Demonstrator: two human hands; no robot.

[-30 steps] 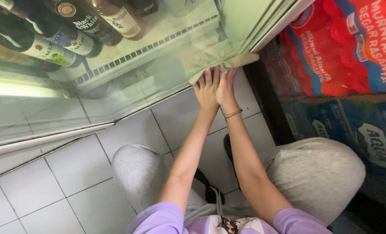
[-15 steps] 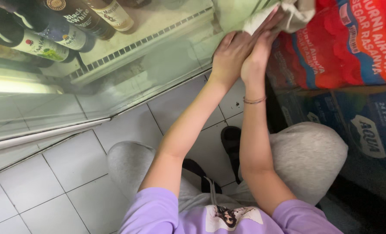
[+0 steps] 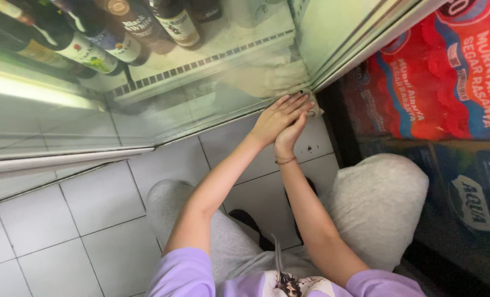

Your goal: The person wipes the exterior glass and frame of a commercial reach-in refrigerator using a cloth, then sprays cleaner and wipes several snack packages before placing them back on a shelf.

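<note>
While the fridge (image 3: 146, 99) holds at least 5 bottles (image 3: 121, 30) on its shelf behind the glass door (image 3: 212, 104), 2 hands are stacked, fingers pressed together: the left hand (image 3: 278, 116) lies over the right hand (image 3: 290, 135), pressing 1 pale cloth (image 3: 314, 110) against the door's lower corner.
</note>
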